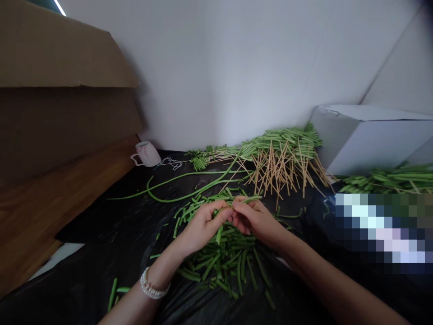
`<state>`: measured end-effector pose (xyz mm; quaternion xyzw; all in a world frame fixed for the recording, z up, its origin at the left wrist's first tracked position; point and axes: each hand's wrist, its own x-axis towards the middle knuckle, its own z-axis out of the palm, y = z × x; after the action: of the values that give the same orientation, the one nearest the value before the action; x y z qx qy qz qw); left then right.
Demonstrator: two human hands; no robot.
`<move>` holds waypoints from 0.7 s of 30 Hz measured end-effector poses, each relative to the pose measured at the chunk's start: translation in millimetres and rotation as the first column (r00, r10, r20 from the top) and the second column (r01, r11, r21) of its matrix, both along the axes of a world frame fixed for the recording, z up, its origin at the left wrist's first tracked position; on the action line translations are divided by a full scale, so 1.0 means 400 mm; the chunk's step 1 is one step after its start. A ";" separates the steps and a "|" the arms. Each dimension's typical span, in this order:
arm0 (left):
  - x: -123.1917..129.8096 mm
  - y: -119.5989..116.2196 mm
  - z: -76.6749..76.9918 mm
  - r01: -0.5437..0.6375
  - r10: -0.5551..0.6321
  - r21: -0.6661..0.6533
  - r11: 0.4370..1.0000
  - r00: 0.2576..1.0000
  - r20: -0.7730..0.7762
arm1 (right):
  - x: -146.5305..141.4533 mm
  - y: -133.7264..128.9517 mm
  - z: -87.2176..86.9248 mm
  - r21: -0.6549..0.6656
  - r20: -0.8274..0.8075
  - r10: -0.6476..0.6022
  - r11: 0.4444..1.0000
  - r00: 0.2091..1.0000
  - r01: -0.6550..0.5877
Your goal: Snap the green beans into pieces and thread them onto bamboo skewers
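Green bean pieces (219, 259) lie in a loose heap on a black plastic sheet (111, 221), whose creases could let pieces slide off if a forearm drags the plastic. Left of the heap and beyond it looms a cardboard box (61, 108); its wide flap could knock an arm that swings far that way. Beyond and right of the heap sits a white box (341, 144), and a stack of skewered beans (280, 140) leans close to it; a bump there could make the stack slump. The stack's bare wooden skewers (277, 176) point toward the heap in a tangle, so a careless reach could prick a finger or pull several out together. Long whole beans (165, 201) curl just past the heap's far left edge, where a sleeve-less wrist could hook them. The left hand (206, 221) and right hand (255, 214) meet above the heap, fingertips nearly touching. Beyond the heap to the left, a mug (148, 153) stands beside tangled string (174, 162); a tug on that could topple it if the two are caught together. Over the heap, both hands' fingers are pinched narrow on a slim bean piece (253, 198); too hard a squeeze could split it, too light could drop it among the others. Whether a skewer is inside, one cannot tell.
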<state>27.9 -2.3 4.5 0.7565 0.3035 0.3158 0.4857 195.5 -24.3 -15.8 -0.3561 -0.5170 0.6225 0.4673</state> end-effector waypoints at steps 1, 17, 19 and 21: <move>0.001 0.000 -0.004 0.000 0.003 -0.060 0.998 0.999 0.045 | -0.002 -0.001 -0.002 -0.033 -0.075 0.021 0.999 0.997 -0.023; -0.005 0.018 -0.017 0.118 0.143 -0.523 0.844 0.891 0.431 | -0.001 -0.018 0.020 -0.015 0.293 0.142 0.989 0.946 -0.144; -0.004 0.015 -0.026 0.019 0.152 -0.447 0.894 0.926 0.345 | -0.008 -0.021 0.018 0.009 0.404 0.101 0.993 0.909 -0.115; -0.002 0.012 -0.032 -0.055 0.169 -0.388 0.920 0.949 0.266 | -0.013 -0.021 0.010 0.072 0.520 0.013 0.996 0.854 -0.059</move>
<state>27.3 2.5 -8.2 0.5753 0.3257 0.3884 0.6420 190.2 -32.7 -12.0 -0.4805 -0.6564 0.4896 0.3138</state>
